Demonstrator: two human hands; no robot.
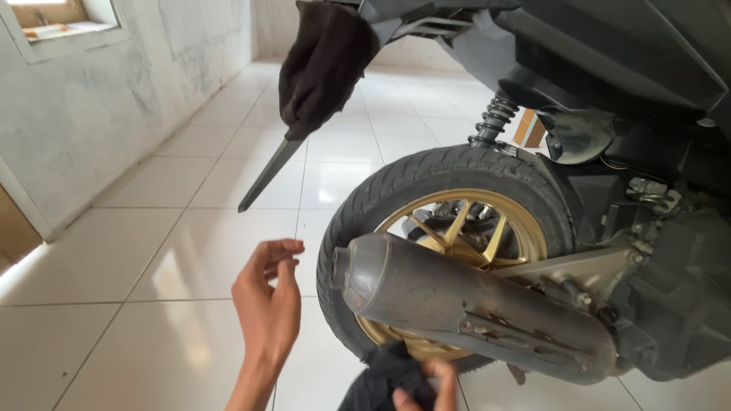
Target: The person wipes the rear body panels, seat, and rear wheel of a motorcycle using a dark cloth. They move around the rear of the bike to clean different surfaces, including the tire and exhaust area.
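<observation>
Black rag [384,377] pinched in right hand [426,384], below the exhaust muffler [472,304]. Left hand [266,304] hovers empty, fingers loosely curled. Best kept bunched, pressed flat along the muffler underside.

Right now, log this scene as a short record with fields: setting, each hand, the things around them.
Setting: tiled floor, scooter rear, seen from above
Left hand: raised, empty, fingers loosely curled, left of the tyre
Right hand: low at the frame's bottom edge, fingers gripping a dark cloth below the exhaust
Wheel: gold rim behind the exhaust
Above: second dark cloth draped over the tail; shock spring
</observation>
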